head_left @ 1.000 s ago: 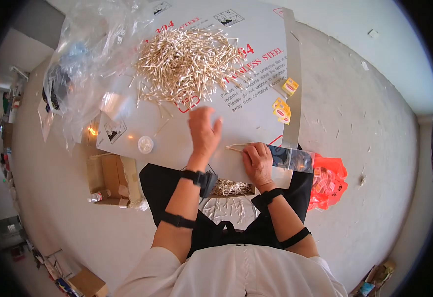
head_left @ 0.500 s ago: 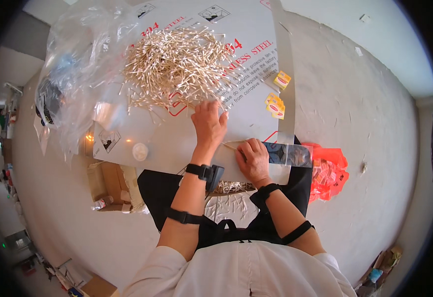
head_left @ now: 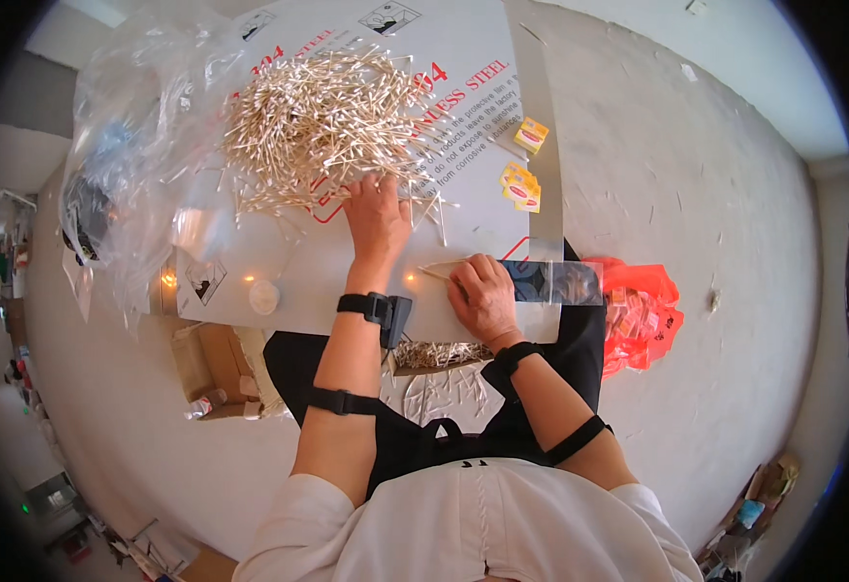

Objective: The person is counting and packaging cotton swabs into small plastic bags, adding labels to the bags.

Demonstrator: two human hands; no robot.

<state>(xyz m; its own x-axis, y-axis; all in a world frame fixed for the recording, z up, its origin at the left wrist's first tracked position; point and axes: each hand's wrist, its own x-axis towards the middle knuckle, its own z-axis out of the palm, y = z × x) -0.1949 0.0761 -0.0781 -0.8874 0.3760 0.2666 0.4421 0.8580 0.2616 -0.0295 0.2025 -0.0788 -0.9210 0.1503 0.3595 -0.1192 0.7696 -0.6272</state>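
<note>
Bench (head_left: pixel 298 264): lg red print (head_left: pixel 465 95), sm blk text (head_left: pixel 471 141), blk pictograms (head_left: pixel 391 17). Yellow packs (head_left: pixel 520 182): red labels. Red bag (head_left: pixel 665 289): blk marks (head_left: pixel 671 320).

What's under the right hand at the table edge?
Slim pale sticks poke out to the left of the right hand, and a clear plastic piece shows to its right. Whatever lies beneath the hand itself is covered.

On my feed, I identify a likely workshop: bare floor (head_left: pixel 735 378), worktable (head_left: pixel 482 213), heaped swabs (head_left: pixel 318 126), open carton (head_left: pixel 213 354), red bag (head_left: pixel 665 288).
</note>
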